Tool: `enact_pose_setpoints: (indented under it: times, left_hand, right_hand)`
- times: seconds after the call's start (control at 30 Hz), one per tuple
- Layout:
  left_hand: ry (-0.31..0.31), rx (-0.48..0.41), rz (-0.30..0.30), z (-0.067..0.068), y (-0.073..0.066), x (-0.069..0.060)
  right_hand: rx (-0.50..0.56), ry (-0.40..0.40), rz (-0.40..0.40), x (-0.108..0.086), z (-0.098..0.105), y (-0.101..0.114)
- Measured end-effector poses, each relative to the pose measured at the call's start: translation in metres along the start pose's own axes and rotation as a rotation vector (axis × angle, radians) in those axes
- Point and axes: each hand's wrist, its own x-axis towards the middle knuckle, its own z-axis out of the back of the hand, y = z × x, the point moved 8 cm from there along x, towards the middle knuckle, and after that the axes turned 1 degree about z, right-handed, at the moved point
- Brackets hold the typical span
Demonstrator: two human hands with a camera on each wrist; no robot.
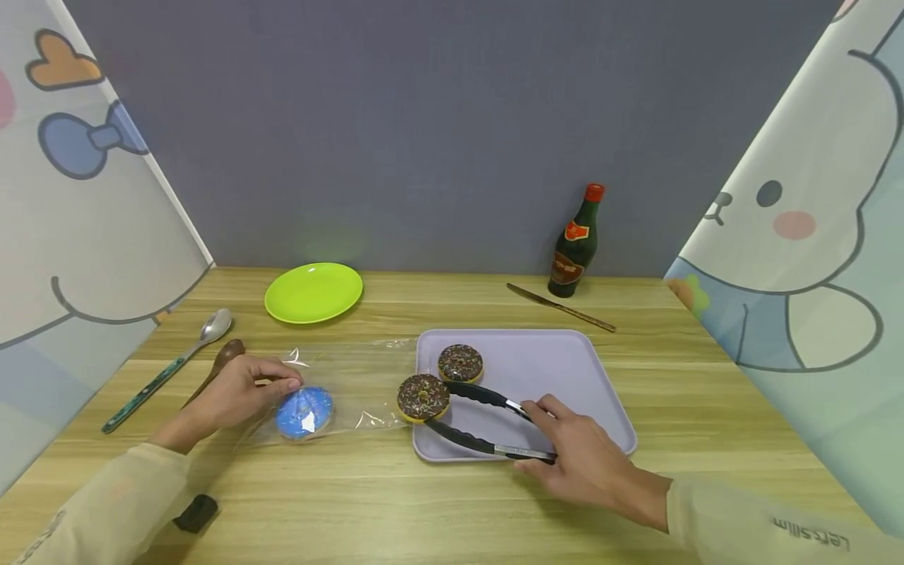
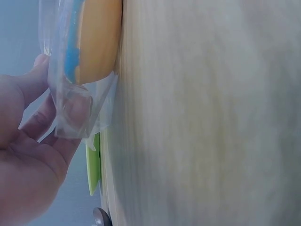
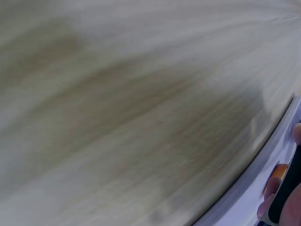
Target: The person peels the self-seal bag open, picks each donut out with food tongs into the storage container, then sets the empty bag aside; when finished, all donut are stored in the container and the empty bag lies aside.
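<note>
A light, even squeeze on the tongs [image 1: 482, 393] should hold the near chocolate doughnut [image 1: 423, 398] without letting it twist, and a steady pinch on the clear bag [image 1: 353, 373] would keep its film from sliding. The left hand [image 1: 238, 391] pinches the clear bag toward its left end, just beside the blue doughnut [image 1: 304, 413] inside; the right hand [image 1: 585, 453] grips the tongs, whose tips meet the near chocolate doughnut. That doughnut lies between the hands, at the left rim of the tray [image 1: 554, 365], by the bag's right end; whether film covers it, I cannot tell.
</note>
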Motion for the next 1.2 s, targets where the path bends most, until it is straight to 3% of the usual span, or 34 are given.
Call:
enact_pose_setpoints:
  times: [0.27, 0.63, 1.2]
  left_hand:
    - [-0.006, 0.016, 0.001, 0.001, 0.001, 0.0]
    - [0.006, 0.011, 0.015, 0.001, 0.004, 0.0]
    - [-0.004, 0.019, 0.004, 0.002, 0.002, 0.0]
  right_hand:
    - [0.002, -0.04, 0.025, -0.02, 0.01, -0.013]
    - [-0.041, -0.066, -0.009, -0.048, 0.025, -0.036]
    - [-0.137, -0.082, -0.131, -0.058, 0.038, -0.075]
